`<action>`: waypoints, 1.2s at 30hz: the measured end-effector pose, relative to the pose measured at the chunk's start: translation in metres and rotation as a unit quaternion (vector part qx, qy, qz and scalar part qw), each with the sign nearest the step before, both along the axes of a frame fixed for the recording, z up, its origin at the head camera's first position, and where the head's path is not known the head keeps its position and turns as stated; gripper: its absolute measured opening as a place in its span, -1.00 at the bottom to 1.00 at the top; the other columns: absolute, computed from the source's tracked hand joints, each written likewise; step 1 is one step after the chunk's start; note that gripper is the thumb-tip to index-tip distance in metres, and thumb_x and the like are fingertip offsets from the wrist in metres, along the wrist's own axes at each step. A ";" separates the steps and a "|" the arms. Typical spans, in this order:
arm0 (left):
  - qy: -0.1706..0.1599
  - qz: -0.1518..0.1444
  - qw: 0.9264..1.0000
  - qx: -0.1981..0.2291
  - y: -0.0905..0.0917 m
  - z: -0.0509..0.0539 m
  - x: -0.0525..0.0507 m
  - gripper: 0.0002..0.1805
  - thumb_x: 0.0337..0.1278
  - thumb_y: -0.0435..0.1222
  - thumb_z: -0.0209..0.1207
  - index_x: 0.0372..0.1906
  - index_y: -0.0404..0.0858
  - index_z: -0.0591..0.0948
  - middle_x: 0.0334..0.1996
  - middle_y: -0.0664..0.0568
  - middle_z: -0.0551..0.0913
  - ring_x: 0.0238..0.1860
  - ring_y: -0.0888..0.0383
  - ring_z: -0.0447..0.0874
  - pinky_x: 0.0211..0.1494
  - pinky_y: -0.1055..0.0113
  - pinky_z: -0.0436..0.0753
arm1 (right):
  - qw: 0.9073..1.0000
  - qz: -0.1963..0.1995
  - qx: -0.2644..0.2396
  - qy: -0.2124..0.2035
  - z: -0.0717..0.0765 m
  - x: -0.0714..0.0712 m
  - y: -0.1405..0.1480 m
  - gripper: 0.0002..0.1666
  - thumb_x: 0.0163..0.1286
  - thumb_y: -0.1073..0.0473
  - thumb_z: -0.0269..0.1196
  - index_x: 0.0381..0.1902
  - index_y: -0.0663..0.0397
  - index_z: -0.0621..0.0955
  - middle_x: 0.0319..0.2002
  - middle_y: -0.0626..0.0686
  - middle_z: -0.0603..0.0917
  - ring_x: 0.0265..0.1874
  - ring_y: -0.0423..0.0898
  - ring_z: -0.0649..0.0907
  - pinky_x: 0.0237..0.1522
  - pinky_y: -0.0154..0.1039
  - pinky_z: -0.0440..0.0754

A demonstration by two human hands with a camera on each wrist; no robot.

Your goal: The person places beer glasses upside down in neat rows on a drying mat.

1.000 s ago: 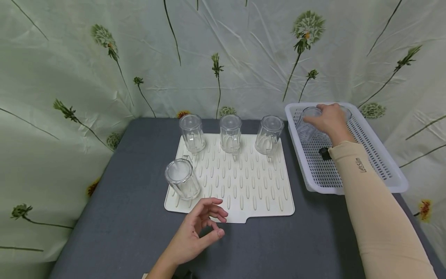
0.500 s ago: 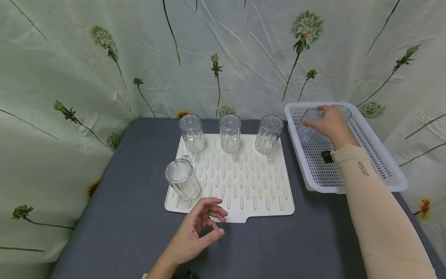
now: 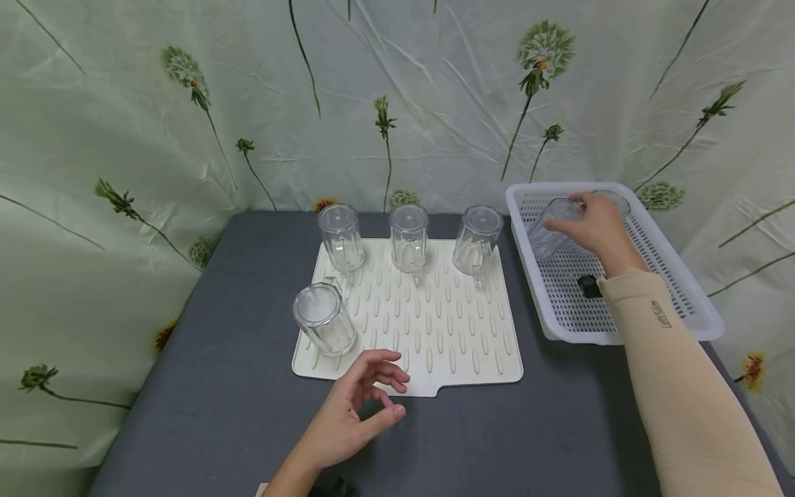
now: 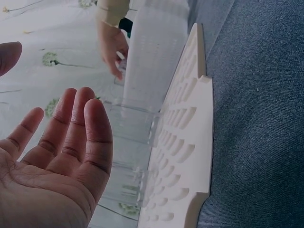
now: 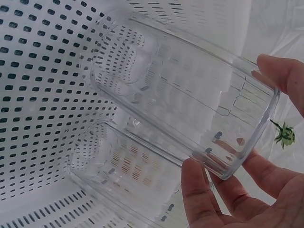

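Right hand (image 3: 595, 228): thumb on one side and fingers on the other, pinching a glass mug by its raised end, the spread matching that end's width.
Held mug (image 5: 190, 90): inside the white basket (image 3: 580, 337), its body running down and away from the grip; whether the lower end bears on the basket floor cannot be told.
Long axis: slanted, from the pinched end at the fingertips down toward the basket's mat-side wall; whether rim or base is uppermost is unclear.
Handling: likely fairly heavy for its size, rigid, slick on smooth walls and breakable if knocked.
Best hold: probably opposed sides of the thick walls, as here, with a fuller wrap lower down for more security.
Neighbour mug (image 5: 126, 171): in the basket just beside the grip, lying roughly parallel; a clink seems the main risk.
Left hand (image 3: 348, 414): well apart from the grip, fingers loosely bent, holding nothing, by the near edge of the cream drying mat (image 3: 468, 373).
Mat mugs (image 3: 408, 238): four, off to the grip's left.
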State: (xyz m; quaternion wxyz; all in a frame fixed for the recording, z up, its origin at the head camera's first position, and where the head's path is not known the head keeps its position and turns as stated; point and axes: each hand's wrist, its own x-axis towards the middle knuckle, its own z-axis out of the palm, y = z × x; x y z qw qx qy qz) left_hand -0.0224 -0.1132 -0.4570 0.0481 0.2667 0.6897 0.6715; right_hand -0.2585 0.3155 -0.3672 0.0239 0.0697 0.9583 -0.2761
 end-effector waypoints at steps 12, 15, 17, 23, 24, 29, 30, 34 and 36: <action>0.006 0.003 1.000 0.002 0.000 0.000 0.000 -0.34 0.27 -0.59 0.34 0.42 -0.23 0.44 0.04 -0.24 0.69 0.01 -0.09 0.76 -0.08 0.27 0.80 | 1.000 -0.002 -0.018 -0.002 0.006 0.005 0.009 0.15 0.45 -0.31 0.35 0.66 0.33 0.22 0.57 0.57 0.25 0.54 0.52 0.30 0.47 0.48 0.38; 0.004 0.003 1.000 0.004 0.000 0.001 0.000 -0.34 0.27 -0.59 0.33 0.42 -0.24 0.44 0.03 -0.33 0.67 0.01 -0.04 0.77 -0.07 0.27 0.80 | 1.000 -0.005 -0.021 0.000 0.008 0.006 0.010 0.16 0.46 -0.32 0.34 0.66 0.33 0.21 0.59 0.56 0.22 0.56 0.52 0.29 0.47 0.48 0.38; 0.002 0.004 1.000 0.004 0.000 0.000 0.000 -0.33 0.26 -0.59 0.34 0.42 -0.23 0.44 0.03 -0.39 0.65 0.02 -0.04 0.76 -0.07 0.27 0.80 | 1.000 -0.007 -0.025 -0.001 0.010 0.006 0.011 0.16 0.46 -0.32 0.34 0.66 0.32 0.21 0.60 0.54 0.21 0.56 0.51 0.28 0.48 0.49 0.37; -0.006 0.008 1.000 -0.003 -0.001 0.000 -0.001 -0.32 0.26 -0.58 0.35 0.42 -0.22 0.44 0.05 -0.39 0.65 0.02 -0.12 0.76 -0.07 0.27 0.80 | 0.999 -0.010 -0.033 0.003 0.016 0.008 0.016 0.15 0.47 -0.36 0.32 0.68 0.26 0.20 0.60 0.53 0.23 0.54 0.51 0.29 0.45 0.48 0.38; -0.006 0.008 1.000 -0.004 -0.001 0.000 -0.001 -0.32 0.26 -0.58 0.35 0.43 -0.21 0.44 0.05 -0.39 0.65 0.02 -0.12 0.76 -0.07 0.27 0.80 | 0.999 -0.010 -0.033 0.003 0.016 0.009 0.017 0.16 0.47 -0.37 0.31 0.69 0.24 0.20 0.60 0.52 0.23 0.54 0.51 0.29 0.44 0.49 0.39; -0.006 0.011 1.000 -0.005 0.000 0.000 -0.001 -0.33 0.25 -0.58 0.35 0.42 -0.21 0.45 0.05 -0.39 0.66 0.02 -0.11 0.77 -0.07 0.27 0.80 | 0.999 -0.008 -0.047 0.005 0.020 0.014 0.021 0.18 0.47 -0.43 0.28 0.71 0.18 0.17 0.61 0.51 0.21 0.53 0.53 0.29 0.43 0.51 0.38; -0.005 0.011 1.000 -0.005 0.000 -0.001 -0.001 -0.33 0.25 -0.58 0.35 0.42 -0.20 0.45 0.05 -0.39 0.66 0.01 -0.11 0.76 -0.07 0.28 0.79 | 0.999 -0.009 -0.051 0.005 0.020 0.015 0.022 0.18 0.47 -0.43 0.27 0.71 0.18 0.17 0.61 0.51 0.20 0.53 0.53 0.29 0.43 0.52 0.38; -0.006 0.011 1.000 -0.011 0.001 -0.001 -0.002 -0.34 0.25 -0.57 0.37 0.41 -0.18 0.46 0.05 -0.29 0.69 0.00 -0.13 0.76 -0.08 0.28 0.79 | 0.998 -0.011 -0.054 0.006 0.022 0.020 0.026 0.17 0.48 -0.44 0.24 0.71 0.18 0.16 0.62 0.52 0.19 0.51 0.55 0.29 0.42 0.53 0.38; -0.012 0.012 1.000 -0.015 0.001 -0.001 -0.002 -0.34 0.26 -0.55 0.37 0.41 -0.16 0.47 0.07 -0.22 0.70 0.00 -0.13 0.75 -0.07 0.28 0.78 | 0.998 -0.011 -0.057 0.008 0.023 0.023 0.027 0.17 0.49 -0.45 0.23 0.72 0.17 0.16 0.62 0.52 0.18 0.50 0.55 0.30 0.40 0.54 0.38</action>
